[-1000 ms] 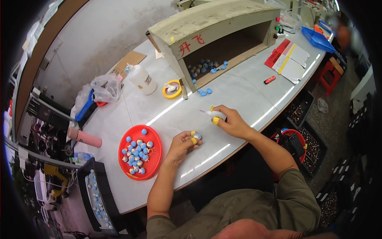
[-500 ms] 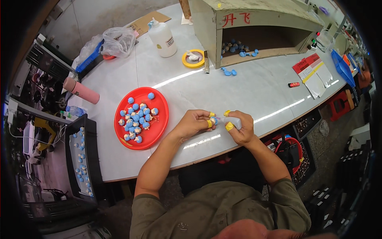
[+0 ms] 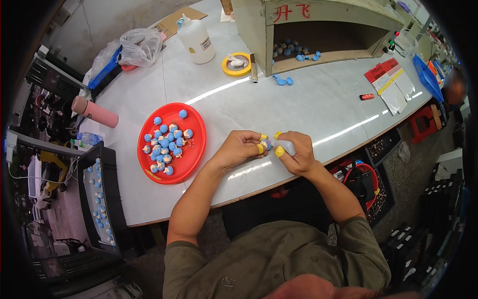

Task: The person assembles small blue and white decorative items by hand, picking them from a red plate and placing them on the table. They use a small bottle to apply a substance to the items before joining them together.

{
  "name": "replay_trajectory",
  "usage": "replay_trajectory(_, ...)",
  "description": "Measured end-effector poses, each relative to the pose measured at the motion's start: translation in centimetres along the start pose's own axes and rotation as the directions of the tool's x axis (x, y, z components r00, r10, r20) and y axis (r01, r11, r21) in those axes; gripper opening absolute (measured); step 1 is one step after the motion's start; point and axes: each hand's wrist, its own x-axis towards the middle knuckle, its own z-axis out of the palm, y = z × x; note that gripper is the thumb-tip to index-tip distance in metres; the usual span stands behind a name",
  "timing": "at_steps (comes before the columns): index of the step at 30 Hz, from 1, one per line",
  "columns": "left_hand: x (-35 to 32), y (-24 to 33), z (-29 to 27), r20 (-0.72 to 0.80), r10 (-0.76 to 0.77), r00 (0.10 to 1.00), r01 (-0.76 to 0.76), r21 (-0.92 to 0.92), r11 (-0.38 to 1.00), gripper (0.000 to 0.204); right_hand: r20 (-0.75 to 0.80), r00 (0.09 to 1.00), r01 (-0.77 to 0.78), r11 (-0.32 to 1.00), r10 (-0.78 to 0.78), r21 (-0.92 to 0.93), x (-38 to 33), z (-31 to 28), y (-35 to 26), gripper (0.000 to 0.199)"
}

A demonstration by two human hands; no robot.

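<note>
My left hand (image 3: pixel 240 148), with yellow tape on its fingertips, pinches a small blue-and-cream figurine piece (image 3: pixel 266 145) above the front of the table. My right hand (image 3: pixel 298 152), also taped, is closed around a small translucent squeeze bottle (image 3: pixel 284 146). The bottle's tip points left and meets or nearly meets the piece; fingers hide part of the contact. To the left, a red round tray (image 3: pixel 197 158) carries several similar blue-and-cream pieces (image 3: pixel 172 146).
Behind stand a white bottle (image 3: pixel 196 42), a yellow tape roll (image 3: pixel 226 66) and an open-fronted box (image 3: pixel 318 15) with blue pieces inside. A pink flask (image 3: pixel 97 112) lies left, above a black crate (image 3: pixel 116 199). Papers (image 3: pixel 391 82) and a red lighter (image 3: pixel 367 96) lie right.
The whole view has shifted slightly, so the table things sit a little higher and further left. Both hands keep their holds, the bottle's tip still at the piece.
</note>
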Motion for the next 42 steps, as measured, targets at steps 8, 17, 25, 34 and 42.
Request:
replay_trajectory(8,0.38,-0.29,-0.12,-0.015,-0.018,1.000,0.018,-0.014,1.000,0.034,0.017,1.000,-0.003,0.997,0.004,-0.071,0.03,-0.36,-0.60,0.024)
replay_trajectory(17,0.16,-0.01,0.08,-0.023,-0.007,1.000,0.007,-0.006,1.000,0.037,-0.027,0.999,-0.031,0.999,0.031,-0.022,-0.14,-0.52,-0.37,0.024)
replay_trajectory(25,0.10,0.09,0.20,-0.016,0.010,1.000,-0.011,-0.028,1.000,0.035,-0.001,0.999,-0.042,0.999,0.042,-0.009,-0.32,-0.26,-0.25,0.024)
replay_trajectory(34,0.16,-0.20,-0.02,-0.012,0.010,1.000,-0.010,-0.032,0.999,0.034,0.016,0.999,-0.049,0.999,0.049,-0.012,-0.42,-0.20,-0.13,0.025)
replay_trajectory(42,-0.08,0.55,0.35,-0.050,-0.033,0.998,0.029,-0.074,0.997,0.031,0.002,0.999,0.034,0.992,-0.034,-0.123,-0.26,-0.11,-0.86,0.021)
